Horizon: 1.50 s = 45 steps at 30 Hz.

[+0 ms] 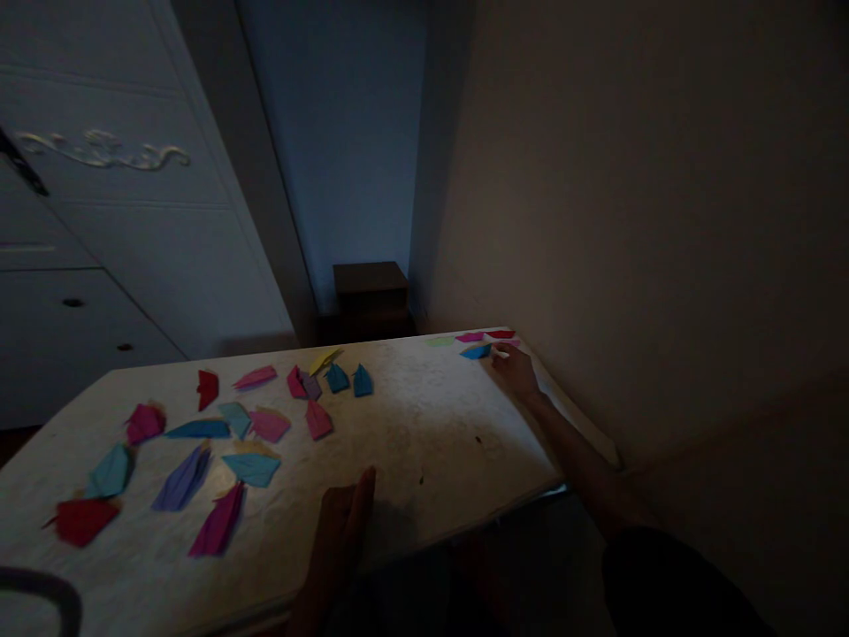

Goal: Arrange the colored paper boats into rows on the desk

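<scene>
My right hand (516,370) reaches to the far right corner of the table, its fingers pinched at the right end of a blue folded paper piece (475,352). Just behind lie a magenta folded paper (470,337), a red one (502,334) and a pale green one (439,341). Near the front edge, my left hand (343,511) is curled closed with the thumb raised, and nothing shows in it. Several folded papers are spread over the left half, among them a magenta piece (218,522), a light blue piece (252,467) and a pink piece (319,420).
The pale tabletop (411,416) runs along a wall (630,221) on the right. A white cabinet (152,274) stands behind on the left, with a dark box-like piece (370,279) beyond the table. A dark curved object (46,584) shows at lower left.
</scene>
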Available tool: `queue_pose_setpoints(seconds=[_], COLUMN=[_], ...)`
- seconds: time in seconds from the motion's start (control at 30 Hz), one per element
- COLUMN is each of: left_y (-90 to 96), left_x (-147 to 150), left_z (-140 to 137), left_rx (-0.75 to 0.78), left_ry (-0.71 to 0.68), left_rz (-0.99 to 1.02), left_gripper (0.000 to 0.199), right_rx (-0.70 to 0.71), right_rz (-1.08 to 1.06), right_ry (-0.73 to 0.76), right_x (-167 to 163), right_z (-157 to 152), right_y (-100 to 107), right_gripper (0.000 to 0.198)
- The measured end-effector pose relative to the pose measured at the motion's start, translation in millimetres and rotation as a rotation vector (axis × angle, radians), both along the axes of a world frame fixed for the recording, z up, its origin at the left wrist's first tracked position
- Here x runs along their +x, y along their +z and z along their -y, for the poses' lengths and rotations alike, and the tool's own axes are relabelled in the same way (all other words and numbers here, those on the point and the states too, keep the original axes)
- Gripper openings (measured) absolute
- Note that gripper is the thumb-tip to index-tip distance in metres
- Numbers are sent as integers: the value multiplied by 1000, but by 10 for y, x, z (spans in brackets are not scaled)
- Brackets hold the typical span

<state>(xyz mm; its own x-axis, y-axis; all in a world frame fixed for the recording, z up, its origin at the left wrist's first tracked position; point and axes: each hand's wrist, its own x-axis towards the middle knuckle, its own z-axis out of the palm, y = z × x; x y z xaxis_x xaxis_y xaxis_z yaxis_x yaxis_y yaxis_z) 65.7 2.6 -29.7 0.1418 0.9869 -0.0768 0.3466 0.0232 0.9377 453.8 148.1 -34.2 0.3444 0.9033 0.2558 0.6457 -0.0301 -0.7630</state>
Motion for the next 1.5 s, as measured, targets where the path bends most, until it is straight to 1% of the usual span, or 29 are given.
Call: queue_pose_setpoints(seconds=[0.07, 0.13, 0.27, 0.33, 0.4, 0.5, 0.57, 0.67, 0.83, 1.03, 1.1, 1.17, 1.23, 1.33, 1.4, 1.5], left_y=[-11, -21, -46, -69, -100, -148, -168, -173, -123, 36, 69, 74, 58, 22, 6, 14], left_x=[-7, -16, -36, -41, -41, -35, -31, -31, -26, 34, 55, 68, 73, 71, 66, 43], left_z=[-1, -4, -7, -8, -12, -16, -14, -7, -5, 8, 14, 17, 18, 15, 13, 2], left_rx=[-4, -10, -15, -18, -21, -5, -1, -16, -15, -15, 3, 13, 17, 32, 37, 18], left_ry=[2, 2, 14, 16, 22, 81, 116, 116, 126, 93, 102, 113, 124, 123, 119, 124], left_rz=[-3, -6, -5, -7, -13, -19, -22, -14, -3, 14, 20, 29, 42, 69, 88, 96], left_gripper=[58, 59, 60, 61, 63, 65, 65, 63, 64, 67, 67, 68, 67, 66, 66, 65], right_rx=[-6, -22, -71, -104, -150, -197, -202, -215, -209, -108, -67, -58, -96, -220, -282, -289], right_rz=[164, 277, 438, 510, 626, 784, 808, 804, 761, 686, 648, 633, 651, 731, 781, 806], right_ry=[38, 93, 165, 174, 165, 138, 129, 121, 114, 109, 117, 154, 211, 256, 276, 346], right_x=[-60, -131, -255, -295, -324, -354, -366, -377, -386, -425, -478, -564, -673, -826, -888, -911], right_z=[89, 142, 143, 124, 110, 106, 109, 107, 101, 179, 230, 295, 373, 489, 547, 592], right_y=[9, 0, -51, -63, -54, -20, -1, 8, 1, -29, -37, -26, 8, 82, 122, 144], right_gripper=[34, 36, 38, 38, 39, 43, 44, 45, 47, 44, 40, 35, 36, 46, 48, 47])
